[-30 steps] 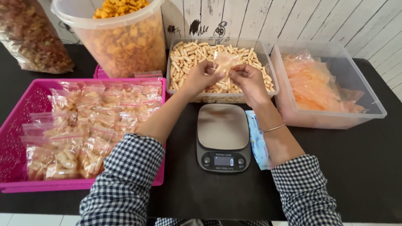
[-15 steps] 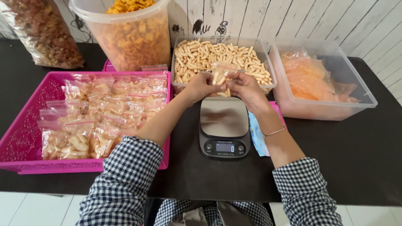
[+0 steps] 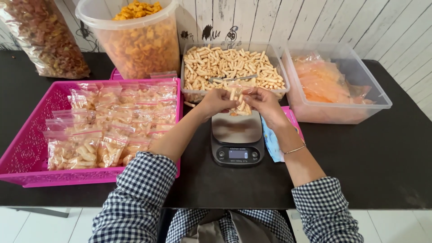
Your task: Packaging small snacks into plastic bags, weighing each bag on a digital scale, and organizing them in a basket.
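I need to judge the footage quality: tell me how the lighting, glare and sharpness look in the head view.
Head view: light is even and soft, shadows faint on the black table. Mild glare on the scale platform and on the filled bags in the pink basket. Both hands, left hand and right hand, and the small bag between them are sharp. Wide-angle bending shows at the edges.

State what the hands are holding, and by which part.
Both the left hand and the right hand hold a small clear snack bag by its top edge, above the scale.
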